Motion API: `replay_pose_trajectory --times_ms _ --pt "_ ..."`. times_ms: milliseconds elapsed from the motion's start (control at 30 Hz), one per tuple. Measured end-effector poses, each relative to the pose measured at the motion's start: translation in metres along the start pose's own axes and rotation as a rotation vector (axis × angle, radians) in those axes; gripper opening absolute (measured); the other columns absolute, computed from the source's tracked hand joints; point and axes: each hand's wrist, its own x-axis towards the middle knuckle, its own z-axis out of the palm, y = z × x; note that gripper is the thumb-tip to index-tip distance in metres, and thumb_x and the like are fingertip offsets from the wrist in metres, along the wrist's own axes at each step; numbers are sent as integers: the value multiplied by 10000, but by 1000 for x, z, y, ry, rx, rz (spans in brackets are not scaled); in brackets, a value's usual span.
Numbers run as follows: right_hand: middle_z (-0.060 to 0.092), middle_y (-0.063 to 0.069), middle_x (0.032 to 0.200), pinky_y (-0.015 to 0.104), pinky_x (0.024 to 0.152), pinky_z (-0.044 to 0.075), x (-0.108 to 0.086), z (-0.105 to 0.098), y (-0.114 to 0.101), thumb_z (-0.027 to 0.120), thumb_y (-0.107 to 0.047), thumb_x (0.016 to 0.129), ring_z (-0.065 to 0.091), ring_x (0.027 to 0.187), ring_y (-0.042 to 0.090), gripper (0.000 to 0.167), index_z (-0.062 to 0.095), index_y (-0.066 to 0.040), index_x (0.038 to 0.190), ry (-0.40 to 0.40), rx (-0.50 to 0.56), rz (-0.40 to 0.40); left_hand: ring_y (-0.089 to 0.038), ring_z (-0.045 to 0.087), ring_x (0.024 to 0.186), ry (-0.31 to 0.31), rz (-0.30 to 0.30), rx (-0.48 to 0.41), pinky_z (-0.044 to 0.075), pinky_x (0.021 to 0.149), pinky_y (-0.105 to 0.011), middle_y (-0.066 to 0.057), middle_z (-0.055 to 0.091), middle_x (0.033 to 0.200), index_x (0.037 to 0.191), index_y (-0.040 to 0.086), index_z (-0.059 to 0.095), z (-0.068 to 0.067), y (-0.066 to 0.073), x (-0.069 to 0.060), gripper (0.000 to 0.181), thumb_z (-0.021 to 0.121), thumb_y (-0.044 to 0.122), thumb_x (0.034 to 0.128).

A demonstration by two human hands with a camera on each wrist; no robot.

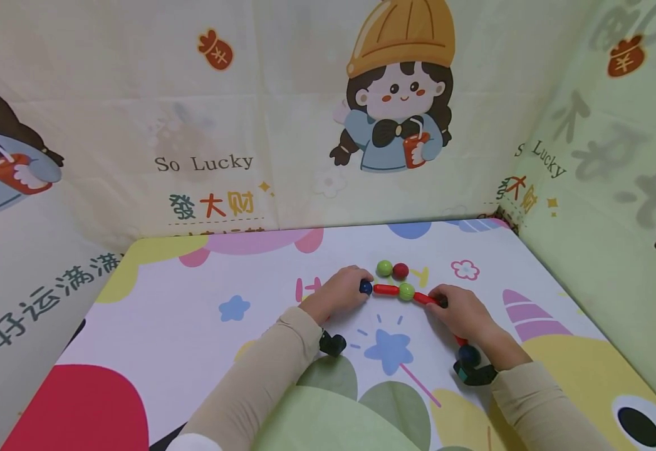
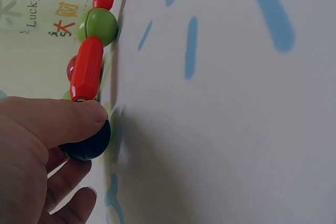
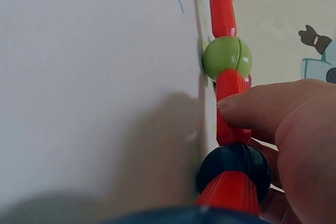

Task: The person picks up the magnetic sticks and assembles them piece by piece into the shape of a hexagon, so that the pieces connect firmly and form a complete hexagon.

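Observation:
My left hand pinches a dark blue ball between thumb and fingers, at the left end of a row of balls and rods. Close by it lies a red rod, whose other end meets a light green ball. From that ball a second red rod runs to the right, and my right hand grips it with the thumb on top. Beyond the rod come a dark blue ball, another red rod and one more blue ball near the right wrist.
Behind the row, a loose green ball and a dark red ball sit side by side on the patterned tabletop. Printed cloth walls rise at the back and sides. Each wrist wears a small black camera.

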Motion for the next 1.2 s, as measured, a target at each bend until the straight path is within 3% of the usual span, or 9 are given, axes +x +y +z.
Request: replay_pose_trajectory --times_ms 300,633,1067,1200 --pt "663 112 1011 503 844 520 0 -1 0 748 -187 901 560 881 274 327 674 -16 1169 -10 11 0 -213 543 1173 3 -3 23 493 973 -310 -72 585 1269 1337 111 622 2 1 2 417 720 174 937" --pt "671 154 1108 505 844 526 -9 -10 7 686 -114 919 566 949 293 305 678 -8 1204 -26 56 -64 -198 542 1151 5 -5 17 484 986 -320 -53 591 1242 1339 109 620 5 1 4 424 721 161 930" --pt "669 128 1055 406 763 548 -17 -11 12 713 -141 913 554 884 251 314 668 3 1189 -20 50 -30 -225 483 1302 24 -12 66 431 1053 -351 -56 554 1375 1400 134 571 1 1 -3 496 722 164 929" --pt "674 105 1035 416 756 539 -22 -18 15 709 -167 920 576 894 266 310 672 -6 1183 -46 63 -54 -223 480 1308 21 -3 89 413 1069 -350 -57 555 1378 1399 131 572 0 0 -4 504 730 170 922"
